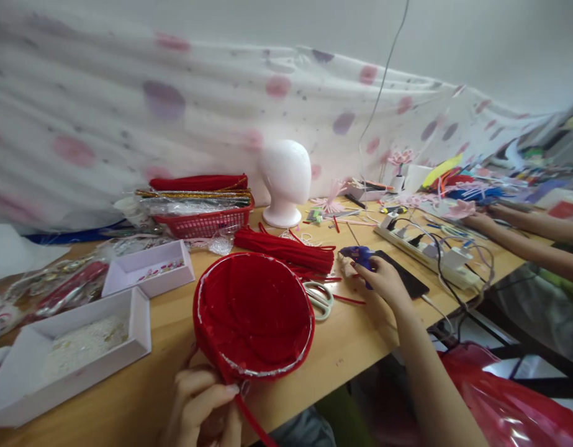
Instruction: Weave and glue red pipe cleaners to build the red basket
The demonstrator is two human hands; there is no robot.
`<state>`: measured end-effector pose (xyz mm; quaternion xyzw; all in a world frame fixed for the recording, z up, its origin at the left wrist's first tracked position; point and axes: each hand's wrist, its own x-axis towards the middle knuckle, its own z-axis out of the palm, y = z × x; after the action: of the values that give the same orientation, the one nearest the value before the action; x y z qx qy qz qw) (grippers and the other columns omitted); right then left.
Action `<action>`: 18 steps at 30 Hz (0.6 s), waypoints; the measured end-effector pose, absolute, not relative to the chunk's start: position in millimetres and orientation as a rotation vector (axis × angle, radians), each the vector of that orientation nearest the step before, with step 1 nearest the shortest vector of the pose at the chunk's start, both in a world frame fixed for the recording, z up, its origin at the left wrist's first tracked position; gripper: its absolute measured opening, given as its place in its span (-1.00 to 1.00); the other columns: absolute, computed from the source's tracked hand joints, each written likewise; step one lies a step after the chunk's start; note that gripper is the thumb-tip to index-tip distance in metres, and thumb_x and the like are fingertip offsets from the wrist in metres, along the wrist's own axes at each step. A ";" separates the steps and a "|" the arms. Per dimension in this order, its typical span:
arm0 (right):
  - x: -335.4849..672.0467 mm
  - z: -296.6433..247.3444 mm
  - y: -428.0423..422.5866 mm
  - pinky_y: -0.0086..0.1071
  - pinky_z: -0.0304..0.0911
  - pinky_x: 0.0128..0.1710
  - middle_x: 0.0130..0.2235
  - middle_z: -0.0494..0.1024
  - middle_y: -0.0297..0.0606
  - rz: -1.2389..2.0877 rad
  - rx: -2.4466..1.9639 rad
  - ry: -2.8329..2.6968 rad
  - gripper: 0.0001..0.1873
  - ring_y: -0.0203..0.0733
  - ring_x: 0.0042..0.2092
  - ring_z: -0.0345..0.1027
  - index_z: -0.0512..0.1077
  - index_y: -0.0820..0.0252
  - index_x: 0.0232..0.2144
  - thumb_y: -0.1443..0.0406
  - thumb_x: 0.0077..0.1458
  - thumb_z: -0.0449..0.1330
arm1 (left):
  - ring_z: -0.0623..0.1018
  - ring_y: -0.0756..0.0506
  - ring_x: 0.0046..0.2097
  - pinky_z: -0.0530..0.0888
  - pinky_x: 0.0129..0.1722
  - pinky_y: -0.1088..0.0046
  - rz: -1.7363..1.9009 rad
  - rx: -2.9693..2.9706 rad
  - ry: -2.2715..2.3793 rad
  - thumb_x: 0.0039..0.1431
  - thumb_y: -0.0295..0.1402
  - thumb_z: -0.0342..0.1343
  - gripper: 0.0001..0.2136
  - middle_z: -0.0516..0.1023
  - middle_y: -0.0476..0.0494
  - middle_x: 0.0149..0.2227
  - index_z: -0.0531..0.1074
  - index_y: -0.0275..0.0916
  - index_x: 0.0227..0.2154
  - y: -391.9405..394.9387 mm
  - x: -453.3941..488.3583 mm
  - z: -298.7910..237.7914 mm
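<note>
My left hand [205, 400] is closed at the near rim of a red velvet cap [253, 304], pinching the rim and a narrow red strip [253, 422] that hangs from it. The cap's hollow inside faces me, and a whitish line runs along its edge. My right hand [382, 279] is closed around the handle of a blue hot glue gun [360, 256], which rests on the table beside a black flat pad [402, 273]. White-handled scissors [320, 301] lie between the cap and my right hand. Behind the cap lies a bundle of red fuzzy stems [290, 251].
A white foam head [286, 180] stands at the back, near a red basket [205, 223] of materials. White boxes [141, 310] with beads sit on the left. A power strip [430, 254] with tangled cords lies right; beyond it are another person's arms [523, 236].
</note>
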<state>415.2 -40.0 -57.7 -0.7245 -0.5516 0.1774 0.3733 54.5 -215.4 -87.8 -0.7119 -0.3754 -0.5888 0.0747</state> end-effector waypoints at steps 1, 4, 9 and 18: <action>413.4 -55.1 -46.8 -0.12 0.47 -0.07 -0.13 0.59 -0.20 0.394 -1.823 -1.405 -0.73 -0.11 -0.12 0.52 0.50 0.26 -0.14 0.15 0.27 0.31 | 0.48 0.02 -0.23 0.49 -0.12 0.46 -1.763 -2.122 -1.148 0.08 -0.77 0.14 -0.73 0.41 -0.03 -0.27 0.43 -0.32 -0.23 -217.0 57.3 -84.8; 394.3 -39.6 -87.1 0.00 0.37 0.08 -0.09 0.59 -0.04 0.210 -1.635 -1.385 -0.72 0.09 0.01 0.48 0.48 0.18 -0.18 0.09 0.22 0.27 | 0.47 0.01 -0.21 0.48 -0.14 0.48 -1.760 -2.092 -1.200 0.09 -0.76 0.13 -0.73 0.40 -0.03 -0.26 0.43 -0.31 -0.22 -221.6 66.2 -78.9; 325.8 -17.1 -187.5 -0.29 0.45 -0.25 -0.30 0.60 -0.30 0.210 -1.217 -1.849 -0.90 -0.11 -0.27 0.54 0.43 -0.01 -0.23 0.15 0.29 0.20 | 0.45 0.03 -0.23 0.45 -0.12 0.52 -1.919 -1.995 -1.227 0.07 -0.71 0.13 -0.72 0.41 0.00 -0.28 0.41 -0.28 -0.20 -225.7 81.7 -74.9; 264.2 -32.4 -226.9 -0.37 0.36 -0.45 -0.37 0.62 -0.31 -0.037 -0.832 -2.358 -0.81 -0.14 -0.40 0.53 0.32 0.18 0.01 0.29 0.41 0.02 | 0.47 0.02 -0.21 0.46 -0.30 0.60 -2.191 -1.826 -1.337 0.12 -0.59 0.18 -0.61 0.36 -0.03 -0.20 0.20 -0.16 -0.07 -228.5 101.1 -81.5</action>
<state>264.2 -226.9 -32.4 -0.3157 -0.8949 -0.0142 0.3152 101.1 -228.5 -81.5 -0.5797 -0.4244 -0.6956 -0.0039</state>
